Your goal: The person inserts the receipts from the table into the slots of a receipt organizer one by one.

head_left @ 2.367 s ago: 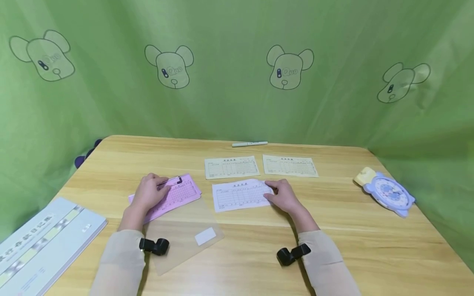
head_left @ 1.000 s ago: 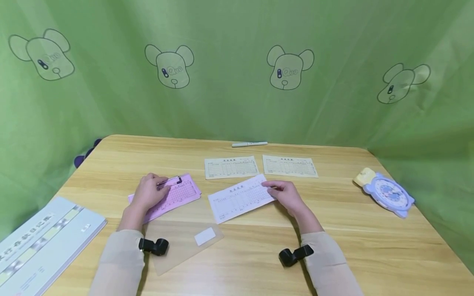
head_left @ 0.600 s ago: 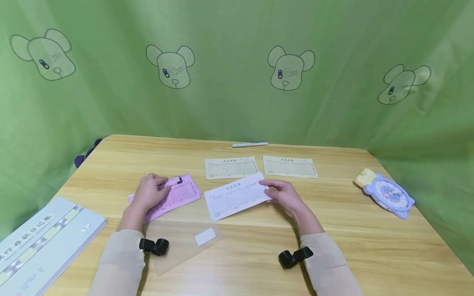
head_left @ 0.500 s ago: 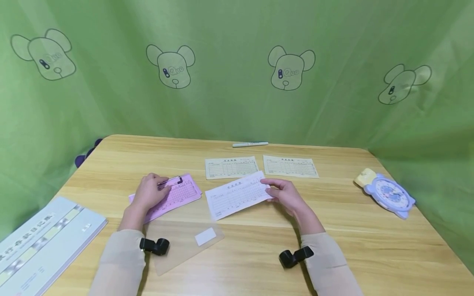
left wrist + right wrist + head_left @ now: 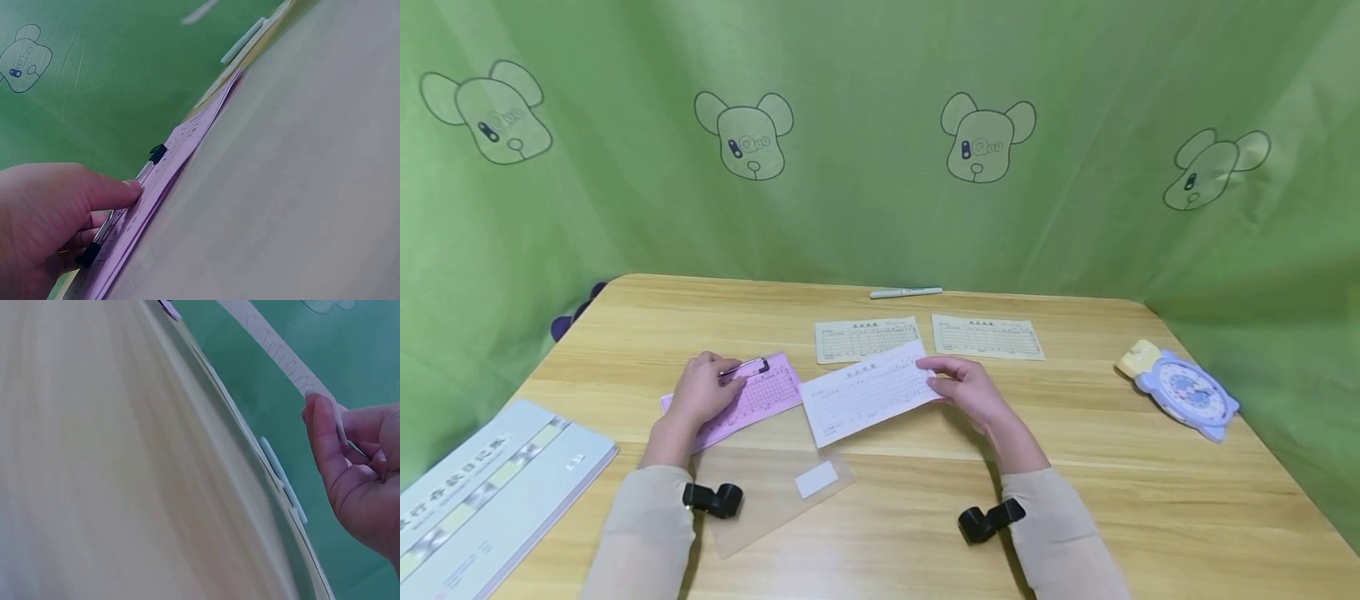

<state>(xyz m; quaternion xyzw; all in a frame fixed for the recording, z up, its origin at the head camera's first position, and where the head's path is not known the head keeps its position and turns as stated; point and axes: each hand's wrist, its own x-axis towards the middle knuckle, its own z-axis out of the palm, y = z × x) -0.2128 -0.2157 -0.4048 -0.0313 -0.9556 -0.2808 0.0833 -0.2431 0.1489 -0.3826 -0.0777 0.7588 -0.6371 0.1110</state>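
- Head view, edges: the white slip (image 5: 867,398) slants in the right hand (image 5: 968,392), thumb and fingers pinching its 3 o'clock end; its 9 o'clock edge overlaps the pink slips (image 5: 767,392) from this angle, contact unclear.
- At 9 o'clock from it, the left hand (image 5: 706,390) has its fingers curled in on the clip (image 5: 748,367) atop the pink slips.
- For moving, a stretch of wood spans from the right hand to the toy clock (image 5: 1191,392) at 3 o'clock; the clear sheet (image 5: 760,508) occupies 7, the account book (image 5: 505,492) 8.
- Surface and room: wood-grain table (image 5: 910,517); two pale slips (image 5: 987,337) and a pen (image 5: 906,292) toward 12; green curtain (image 5: 865,233) behind.
- Versus 2.4 seconds ago: the white slip, then apart from the pink, has turned and shifted toward 9; the left hand stayed put.
- Left wrist view: thumb against the clip's metal bar.
- Right wrist view: the pinched slip stretches toward 11.
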